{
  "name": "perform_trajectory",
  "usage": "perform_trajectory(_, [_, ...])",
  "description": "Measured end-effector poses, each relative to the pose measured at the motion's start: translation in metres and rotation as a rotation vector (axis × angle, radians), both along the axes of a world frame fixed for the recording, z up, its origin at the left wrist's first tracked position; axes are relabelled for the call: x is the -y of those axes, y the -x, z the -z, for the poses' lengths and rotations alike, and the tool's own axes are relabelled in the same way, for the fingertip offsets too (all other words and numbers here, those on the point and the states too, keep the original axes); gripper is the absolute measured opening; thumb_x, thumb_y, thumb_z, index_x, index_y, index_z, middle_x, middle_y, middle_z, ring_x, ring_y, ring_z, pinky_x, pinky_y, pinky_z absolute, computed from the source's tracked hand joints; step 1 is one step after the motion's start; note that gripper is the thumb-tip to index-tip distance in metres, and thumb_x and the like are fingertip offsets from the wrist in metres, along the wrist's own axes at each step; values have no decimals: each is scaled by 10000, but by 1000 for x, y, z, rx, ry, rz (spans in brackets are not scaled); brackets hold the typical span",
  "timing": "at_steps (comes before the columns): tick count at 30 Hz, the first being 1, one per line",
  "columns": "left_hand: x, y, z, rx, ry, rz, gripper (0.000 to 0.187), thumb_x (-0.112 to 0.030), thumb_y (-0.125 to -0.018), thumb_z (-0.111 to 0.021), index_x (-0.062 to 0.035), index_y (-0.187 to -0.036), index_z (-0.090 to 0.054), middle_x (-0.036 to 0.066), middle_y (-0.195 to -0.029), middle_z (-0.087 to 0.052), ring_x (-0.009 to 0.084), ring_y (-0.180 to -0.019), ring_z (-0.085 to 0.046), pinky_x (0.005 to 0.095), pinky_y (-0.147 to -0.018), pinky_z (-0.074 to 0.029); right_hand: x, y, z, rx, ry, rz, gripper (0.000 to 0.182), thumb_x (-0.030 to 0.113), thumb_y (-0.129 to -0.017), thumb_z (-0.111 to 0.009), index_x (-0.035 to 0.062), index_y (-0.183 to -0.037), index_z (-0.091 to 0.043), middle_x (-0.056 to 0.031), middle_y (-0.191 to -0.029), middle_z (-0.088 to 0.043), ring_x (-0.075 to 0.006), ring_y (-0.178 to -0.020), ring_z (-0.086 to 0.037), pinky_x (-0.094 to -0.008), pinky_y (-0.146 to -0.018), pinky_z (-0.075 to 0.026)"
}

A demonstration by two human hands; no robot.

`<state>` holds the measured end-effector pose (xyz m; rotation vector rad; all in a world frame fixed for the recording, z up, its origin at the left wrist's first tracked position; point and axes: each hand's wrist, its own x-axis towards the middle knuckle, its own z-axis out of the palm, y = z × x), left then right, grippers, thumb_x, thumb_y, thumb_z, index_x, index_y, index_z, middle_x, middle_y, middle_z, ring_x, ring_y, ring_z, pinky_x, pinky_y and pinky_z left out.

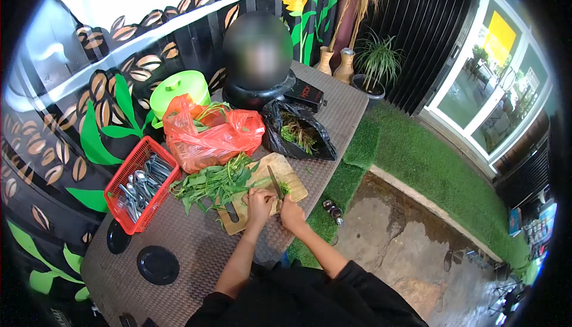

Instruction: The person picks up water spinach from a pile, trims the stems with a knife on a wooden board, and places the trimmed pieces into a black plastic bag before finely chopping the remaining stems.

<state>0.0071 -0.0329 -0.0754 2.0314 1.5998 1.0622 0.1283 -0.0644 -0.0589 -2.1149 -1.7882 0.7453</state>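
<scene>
My right hand [292,212] is closed round the handle of a knife [273,179], whose blade points away from me over the wooden cutting board [293,178]. Just left of it, my left hand [260,203] has its fingers bent and pressed together on green stems at the board. Small cut green pieces [285,188] lie on the right of the blade. A heap of leafy greens [211,184] spreads over the board's left side and onto the table. My fingers partly hide the stems.
Beyond the board are a red plastic bag [208,139], a black bag of trimmings [301,133], a lime-green lidded container [179,92] and a black pot [257,92]. A red basket of cutlery [142,187] and black plates [158,265] are at left on the woven-texture table [208,267].
</scene>
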Motion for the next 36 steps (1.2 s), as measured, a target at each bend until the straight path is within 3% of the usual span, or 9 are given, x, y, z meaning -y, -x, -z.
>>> perform_trajectory(8, [-1,-5,-1,-30,-43,-31,99,-148,-677,-746,-111,-760,-706,29,-885,-654,222,-934,-513,396,-818,-269,21,9,-7,-25,12,29,325,274,-941,-399,-27,-1062,-415,-302,-860,-619,-439,-816,-625,-524,-709,-498])
perform_trajectory(10, [4,-6,-5,-74,-59,-39,79,-147,-744,-688,-86,-794,-702,38,-869,-636,224,-950,-503,391,-839,-269,17,11,-3,-71,20,46,349,300,-955,-381,-35,-1050,-411,-309,-835,-612,-457,-812,-612,-528,-709,-490])
perform_trajectory(13, [10,-8,-5,-140,-184,10,106,-155,-763,-664,-71,-815,-704,31,-891,-638,217,-956,-500,399,-855,-269,5,-1,2,-104,-78,18,353,302,-956,-382,-42,-1024,-424,-314,-804,-607,-474,-818,-600,-531,-717,-485])
perform_trajectory(18, [10,-5,-7,-187,-187,7,117,-153,-743,-674,-75,-823,-711,17,-889,-646,208,-969,-496,397,-851,-275,8,-22,10,-197,-101,-89,367,291,-955,-390,-72,-983,-433,-328,-789,-594,-490,-789,-581,-556,-694,-461])
perform_trajectory(20, [2,-4,-10,-131,-52,-10,91,-154,-720,-696,-85,-779,-708,19,-845,-651,213,-948,-507,399,-836,-277,15,-23,8,-226,-197,-46,367,285,-953,-395,-80,-977,-433,-332,-787,-591,-491,-751,-580,-567,-660,-453])
perform_trajectory(24, [-10,-1,-13,-59,72,39,77,-154,-701,-712,-88,-737,-698,25,-799,-648,226,-919,-518,402,-818,-284,19,-16,9,-181,-184,2,353,282,-952,-398,-67,-998,-425,-327,-782,-596,-490,-734,-587,-558,-653,-469])
perform_trajectory(29, [-8,-8,-9,-66,-17,52,77,-152,-707,-704,-89,-748,-692,35,-814,-638,237,-906,-520,398,-807,-301,22,-10,-8,-79,-33,12,338,279,-948,-402,-46,-1037,-408,-315,-800,-610,-484,-763,-603,-540,-689,-492])
perform_trajectory(36, [2,-18,4,-101,-177,-13,91,-164,-740,-684,-86,-786,-694,37,-885,-634,232,-917,-510,398,-828,-291,9,-25,-7,-22,-60,-96,316,251,-939,-403,-49,-1039,-411,-310,-818,-615,-469,-805,-610,-529,-726,-490])
